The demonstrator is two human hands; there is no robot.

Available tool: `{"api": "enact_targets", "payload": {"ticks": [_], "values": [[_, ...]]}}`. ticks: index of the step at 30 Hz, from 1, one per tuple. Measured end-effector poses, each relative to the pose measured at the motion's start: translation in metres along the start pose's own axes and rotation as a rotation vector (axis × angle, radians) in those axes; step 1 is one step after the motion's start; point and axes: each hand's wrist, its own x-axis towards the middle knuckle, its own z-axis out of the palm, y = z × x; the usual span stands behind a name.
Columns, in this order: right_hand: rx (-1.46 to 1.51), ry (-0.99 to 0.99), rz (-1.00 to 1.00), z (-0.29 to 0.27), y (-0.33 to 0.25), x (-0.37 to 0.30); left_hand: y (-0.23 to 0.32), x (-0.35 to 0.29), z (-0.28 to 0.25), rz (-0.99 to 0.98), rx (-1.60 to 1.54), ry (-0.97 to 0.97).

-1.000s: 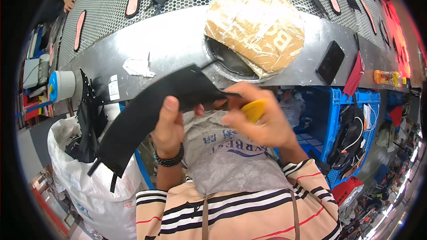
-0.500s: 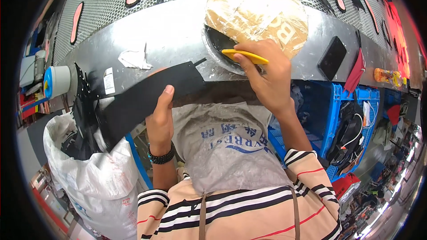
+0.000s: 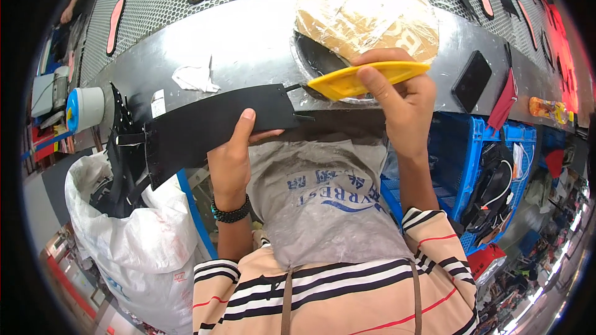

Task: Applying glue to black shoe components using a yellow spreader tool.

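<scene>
"You're facing a metal ledge (image 3: pixel 248 31). Where are you holding the black strip (image 3: pixel 211 116)?"
"Along its near edge, left; your left hand (image 3: pixel 230 162) is pinching it, thumb above, fingers beneath."
"And beyond, to the right?"
"A bowl (image 3: pixel 316 54) is sitting there; your right hand (image 3: pixel 408 100) is clasping a yellow scraper (image 3: pixel 341 83) by its near side."

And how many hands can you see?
3: left hand holding a black strip, right hand gripping a yellow scraper, a co-worker's hand upper left. Others may be hidden.
</scene>
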Motion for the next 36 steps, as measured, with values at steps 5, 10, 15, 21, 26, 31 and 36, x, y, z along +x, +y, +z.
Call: {"api": "enact_targets", "payload": {"ticks": [5,10,15,21,26,31,36], "values": [[-0.234,-0.180,-0.312,0.015,0.003,0.002,0.008,-0.007,0.005,-0.056,0.069,0.007],[-0.377,-0.298,-0.388,0.011,-0.006,0.003,0.008,-0.007,0.008,-0.031,0.058,0.000],[-0.357,-0.696,-0.410,-0.004,-0.014,0.014,0.002,-0.004,0.007,0.006,0.038,0.012],[-0.330,-0.523,-0.514,-0.005,-0.016,0.016,0.006,-0.002,0.010,-0.006,-0.026,0.038],[-0.392,-0.573,-0.452,-0.012,-0.023,0.008,0.006,-0.002,0.005,0.000,-0.130,0.071],[-0.033,-0.120,-0.428,0.010,-0.007,-0.013,0.014,-0.007,0.017,0.058,-0.140,0.074],[-0.222,-0.113,-0.531,0.011,0.000,-0.003,0.018,-0.010,0.023,0.054,-0.206,0.039]]}}
